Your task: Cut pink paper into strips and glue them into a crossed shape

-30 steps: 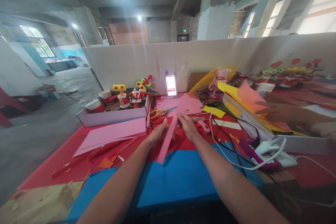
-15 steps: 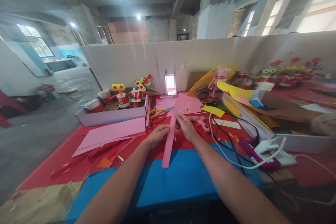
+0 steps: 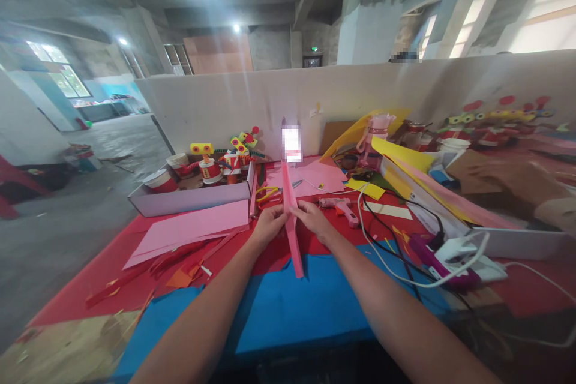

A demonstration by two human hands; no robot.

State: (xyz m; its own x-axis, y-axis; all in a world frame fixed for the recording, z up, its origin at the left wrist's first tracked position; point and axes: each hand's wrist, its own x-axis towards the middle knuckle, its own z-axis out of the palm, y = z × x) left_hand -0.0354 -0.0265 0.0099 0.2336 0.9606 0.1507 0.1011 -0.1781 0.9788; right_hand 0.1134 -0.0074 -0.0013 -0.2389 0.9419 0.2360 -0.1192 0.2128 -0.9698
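Observation:
A long pink paper strip (image 3: 295, 249) is held above the table, with one end toward me and the other pointing away. My left hand (image 3: 271, 223) pinches it from the left near its middle. From the right, my right hand (image 3: 310, 219) grips the same stretch, so the two hands almost touch. The strip looks creased or curled lengthwise there; the fingertips partly hide it. Behind it lie scissors with yellow handles (image 3: 267, 194) and pink paper sheets (image 3: 321, 175). A pink glue gun (image 3: 341, 209) rests to the right of my right hand.
On the left, a white box (image 3: 193, 200) holds paper-cup robot figures, with pink sheets (image 3: 189, 229) in front. A purple and white power strip (image 3: 450, 261) and cables lie right. A box of coloured paper (image 3: 517, 243) stands beyond. Blue paper (image 3: 315, 312) covers the near edge.
The pink strip has turned from slanting right to nearly upright, its near end swinging right, and now shows narrower. My right hand has come down and left, closer to my left hand.

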